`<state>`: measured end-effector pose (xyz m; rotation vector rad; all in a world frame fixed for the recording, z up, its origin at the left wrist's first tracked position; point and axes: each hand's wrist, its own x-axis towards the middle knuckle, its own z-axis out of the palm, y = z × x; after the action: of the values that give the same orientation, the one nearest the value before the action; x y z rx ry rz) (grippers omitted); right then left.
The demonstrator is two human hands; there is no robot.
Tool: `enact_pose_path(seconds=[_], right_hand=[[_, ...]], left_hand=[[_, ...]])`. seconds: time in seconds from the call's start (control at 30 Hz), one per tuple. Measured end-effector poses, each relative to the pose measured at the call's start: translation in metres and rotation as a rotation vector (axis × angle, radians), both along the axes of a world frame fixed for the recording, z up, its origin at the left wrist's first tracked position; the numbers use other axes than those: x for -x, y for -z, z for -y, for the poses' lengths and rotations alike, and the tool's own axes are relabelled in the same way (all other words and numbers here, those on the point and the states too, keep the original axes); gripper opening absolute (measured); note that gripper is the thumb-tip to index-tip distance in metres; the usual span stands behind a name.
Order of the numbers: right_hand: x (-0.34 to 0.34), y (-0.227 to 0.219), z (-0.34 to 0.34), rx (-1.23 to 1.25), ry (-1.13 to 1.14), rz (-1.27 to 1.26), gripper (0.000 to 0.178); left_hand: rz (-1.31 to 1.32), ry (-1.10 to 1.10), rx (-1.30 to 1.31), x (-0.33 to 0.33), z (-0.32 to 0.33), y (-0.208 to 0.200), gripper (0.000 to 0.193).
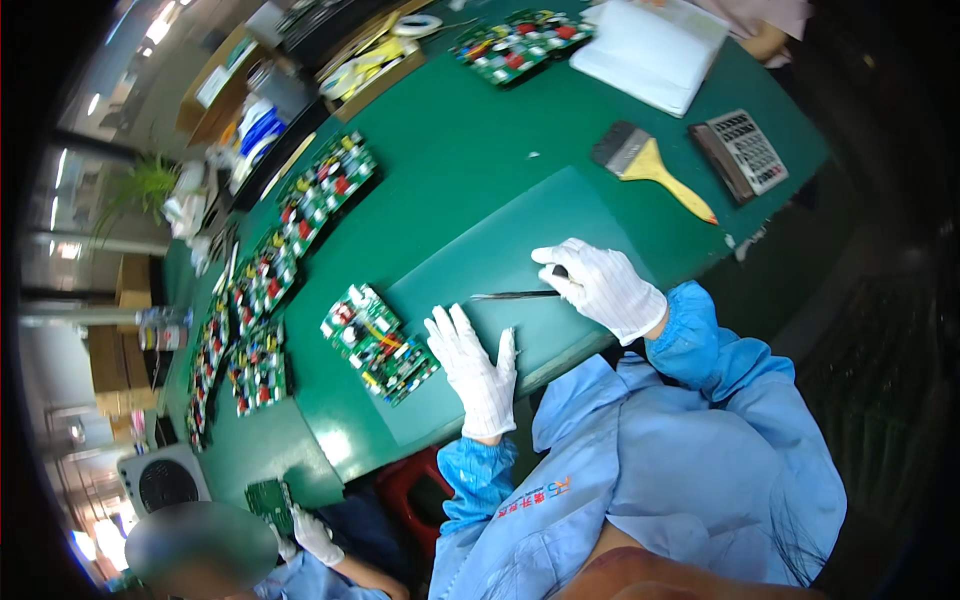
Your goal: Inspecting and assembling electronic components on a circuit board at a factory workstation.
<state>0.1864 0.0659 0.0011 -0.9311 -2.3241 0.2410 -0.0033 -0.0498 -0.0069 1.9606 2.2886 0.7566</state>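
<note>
My left hand [472,375], in a white striped glove, rests on the mat with its fingers spread. Its fingertips are right beside a green circuit board [372,352] crowded with parts and a few yellow and orange wires. My right hand [608,290], gloved the same way, is closed around slim dark tweezers [512,295]. Their tips point left, toward the board, and stay apart from it. Both hands are over a translucent mat [520,250] on the green table.
Several populated boards [300,215] line the left side; another board [520,45] lies at the far edge near white papers [650,50]. A wide paintbrush [655,170] and a calculator [745,155] sit at right. A co-worker's gloved hand [315,537] is near a board [270,502] at lower left.
</note>
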Motion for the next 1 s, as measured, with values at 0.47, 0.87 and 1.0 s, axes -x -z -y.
enact_pose_path(seconds=[0.47, 0.87, 1.0], right_hand=[[-0.060, -0.075, 0.018, 0.122, -0.124, -0.177, 0.061], [-0.136, -0.006, -0.041, 0.002, 0.587, 0.545, 0.063], [-0.151, -0.005, -0.053, 0.048, 0.528, 0.315, 0.051]], left_hand=[[0.791, 0.354, -0.045, -0.099, -0.015, -0.018, 0.025], [0.268, 0.526, -0.180, -0.017, -0.052, -0.016, 0.047], [0.211, 0.608, -0.240, -0.002, -0.066, -0.003, 0.051]])
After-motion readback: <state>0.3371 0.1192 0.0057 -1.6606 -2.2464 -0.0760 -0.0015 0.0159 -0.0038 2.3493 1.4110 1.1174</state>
